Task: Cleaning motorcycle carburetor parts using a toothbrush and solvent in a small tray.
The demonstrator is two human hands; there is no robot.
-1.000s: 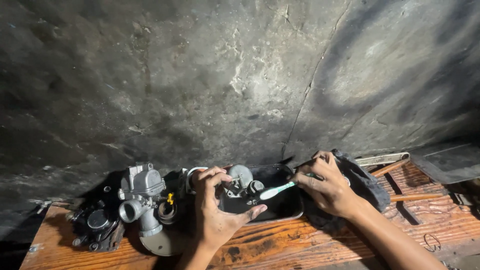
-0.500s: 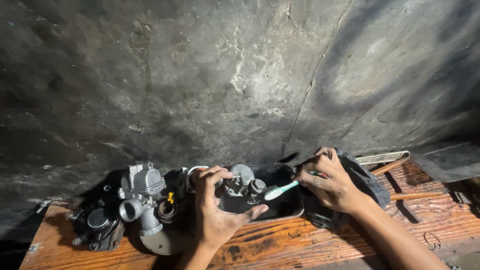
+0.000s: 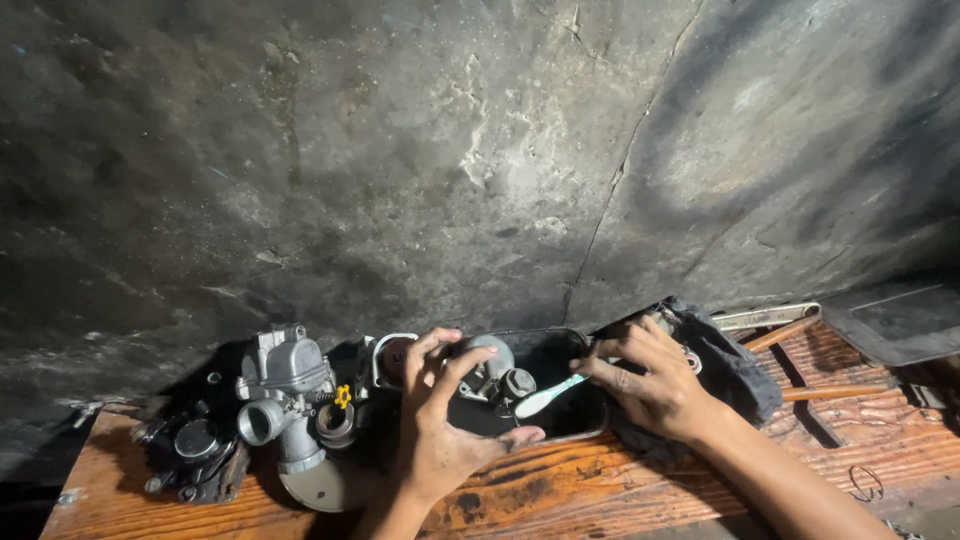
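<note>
Tray [image 3: 590, 425] mid-bench w/ small metal part [image 3: 495, 370] in it, toothbrush [image 3: 550, 395] just right of part. Carburetor [image 3: 285, 385] left of tray. Rag [image 3: 735, 370] right. Wall [image 3: 480, 150] far side.

Dim scene on my feed, light falling from upper right and washing a pale patch across the cracked concrete wall [image 3: 520, 170]. Left side and lower corners sink into deep shadow. The wooden bench [image 3: 620, 490] glows warm, slightly glossy. Edges bow from the wide lens. Focus is fairly sharp centrally, murky around the dark tray [image 3: 560, 425].
</note>
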